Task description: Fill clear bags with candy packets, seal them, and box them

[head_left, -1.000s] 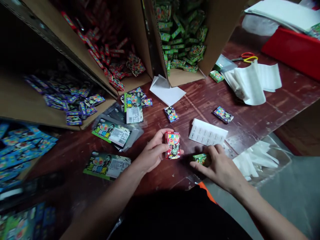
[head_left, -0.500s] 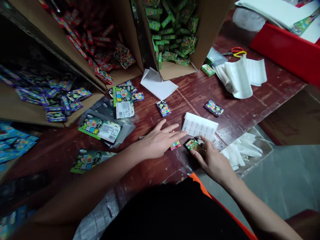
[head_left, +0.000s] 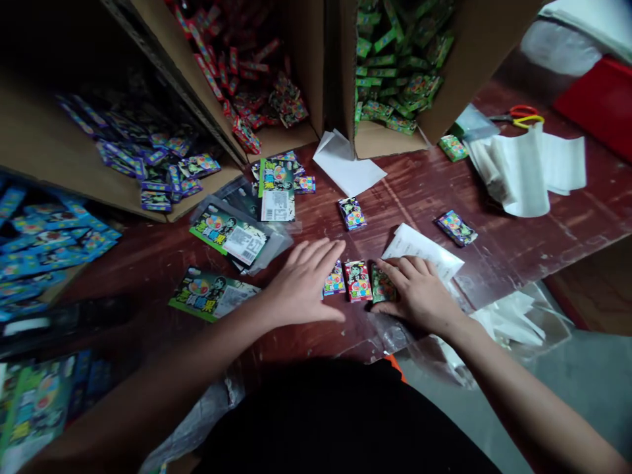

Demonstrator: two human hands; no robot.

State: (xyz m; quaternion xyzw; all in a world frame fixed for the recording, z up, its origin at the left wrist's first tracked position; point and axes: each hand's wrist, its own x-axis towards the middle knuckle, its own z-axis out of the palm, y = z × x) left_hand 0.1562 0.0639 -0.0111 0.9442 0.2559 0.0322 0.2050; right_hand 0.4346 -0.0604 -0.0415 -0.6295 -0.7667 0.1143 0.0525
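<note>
Three small printed boxes lie in a row on the table between my hands: a purple box (head_left: 334,279), a red box (head_left: 358,281) and a green box (head_left: 382,284). My left hand (head_left: 303,280) is at the row's left end, fingers stretched out and thumb apart, partly covering the purple box. My right hand (head_left: 422,293) has its fingertips at the far end of the green box and its thumb at the near end. Behind that hand lies a white sticker sheet (head_left: 419,253), partly hidden by the fingers.
Cartons hold many red boxes (head_left: 247,72), green boxes (head_left: 399,66), purple boxes (head_left: 162,158) and blue boxes (head_left: 49,237). Printed cards in clear bags (head_left: 230,234) lie left. Loose purple boxes (head_left: 352,214), scissors (head_left: 523,117) and white strips (head_left: 523,174) lie further back.
My left hand has drawn back from the row, uncovering the red and purple boxes. My right hand has closed around the green box, now upright beside the red one. The view has shifted left.
</note>
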